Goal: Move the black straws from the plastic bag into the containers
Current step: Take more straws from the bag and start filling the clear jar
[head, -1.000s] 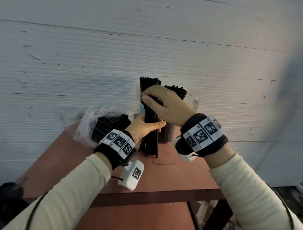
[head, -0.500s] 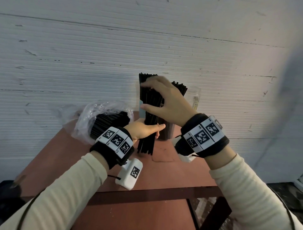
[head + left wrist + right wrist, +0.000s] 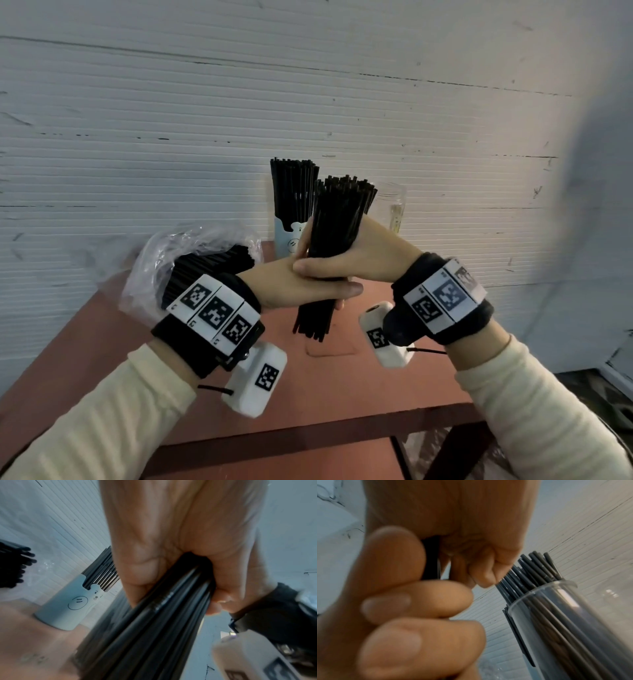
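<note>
Gripping one straw bundle (image 3: 337,233), both hands (image 3: 329,274) block the bear cup (image 3: 289,236).

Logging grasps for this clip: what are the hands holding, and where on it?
Both the left hand and right hand grip one bundle of black straws around its middle.

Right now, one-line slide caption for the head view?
Both hands, left hand and right hand, grip a bundle of black straws above the table, the bagged straws at left.
</note>
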Motion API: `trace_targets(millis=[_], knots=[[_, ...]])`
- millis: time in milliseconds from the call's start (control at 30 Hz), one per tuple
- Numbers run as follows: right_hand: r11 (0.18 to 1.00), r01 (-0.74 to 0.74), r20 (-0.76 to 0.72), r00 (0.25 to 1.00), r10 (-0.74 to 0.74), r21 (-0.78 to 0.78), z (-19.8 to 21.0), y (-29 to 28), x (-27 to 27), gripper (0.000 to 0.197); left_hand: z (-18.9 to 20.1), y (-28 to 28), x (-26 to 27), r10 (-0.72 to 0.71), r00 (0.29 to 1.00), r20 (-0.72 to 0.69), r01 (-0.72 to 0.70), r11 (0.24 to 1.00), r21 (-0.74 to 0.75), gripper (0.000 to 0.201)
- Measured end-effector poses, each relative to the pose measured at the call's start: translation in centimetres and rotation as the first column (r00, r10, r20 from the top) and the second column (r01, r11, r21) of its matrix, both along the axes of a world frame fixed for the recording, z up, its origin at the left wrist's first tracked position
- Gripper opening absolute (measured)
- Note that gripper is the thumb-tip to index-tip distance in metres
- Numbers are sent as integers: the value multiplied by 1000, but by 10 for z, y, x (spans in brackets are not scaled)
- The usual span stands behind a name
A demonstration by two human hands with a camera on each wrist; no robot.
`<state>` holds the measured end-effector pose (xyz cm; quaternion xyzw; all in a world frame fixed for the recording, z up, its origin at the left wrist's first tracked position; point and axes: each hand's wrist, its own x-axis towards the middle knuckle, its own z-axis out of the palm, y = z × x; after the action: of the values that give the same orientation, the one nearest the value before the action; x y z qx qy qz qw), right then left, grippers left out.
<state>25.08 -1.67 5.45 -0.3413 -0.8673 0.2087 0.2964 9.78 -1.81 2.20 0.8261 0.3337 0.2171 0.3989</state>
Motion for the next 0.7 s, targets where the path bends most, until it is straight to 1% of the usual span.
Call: trace_targets(millis=[67,133,167,200,267,300,333,367,433,467,500,567,633,700], knots=[[995,55,-61,997,-51,82,2,5,2,20,-4,8,5,27,996,85,-26,1000,-5,28],[991,72,-141,988,-56,109,12,9,8,14,-6,15,9,78,970,231,-75,997,-21,28],[991,80,-191,980,-58,108,20,10,13,11,-7,18,12,145,941,305,-144,989,-26,39],[990,94,-241,968,-66,106,28,13,18,10,-8,23,15,230,897,378,-241,970,-19,56],[982,155,-343,933,-108,110,44,22,28,10,-10,32,21,373,808,456,-447,893,61,83],[975,193,-391,910,-137,108,51,28,34,10,-12,37,24,407,791,458,-509,852,122,93],[969,226,-435,885,-163,98,58,35,38,10,-15,44,26,422,784,456,-539,827,161,103],[964,251,-474,861,-182,85,64,41,42,10,-15,51,28,437,783,443,-550,819,163,112],[962,271,-531,822,-205,47,74,54,48,12,-18,69,30,468,795,387,-534,842,79,130],[962,273,-549,808,-213,28,77,60,50,14,-19,76,31,468,811,351,-508,861,27,134],[961,277,-557,800,-222,14,79,66,52,17,-20,83,31,458,829,320,-479,878,-16,134],[956,294,-548,800,-247,0,82,75,54,22,-21,92,32,426,861,277,-431,901,-45,122],[948,317,-517,813,-267,8,82,82,57,19,-23,95,30,422,881,215,-431,902,-8,105],[938,343,-470,835,-286,39,83,87,59,14,-24,97,28,418,888,190,-429,903,23,92]])
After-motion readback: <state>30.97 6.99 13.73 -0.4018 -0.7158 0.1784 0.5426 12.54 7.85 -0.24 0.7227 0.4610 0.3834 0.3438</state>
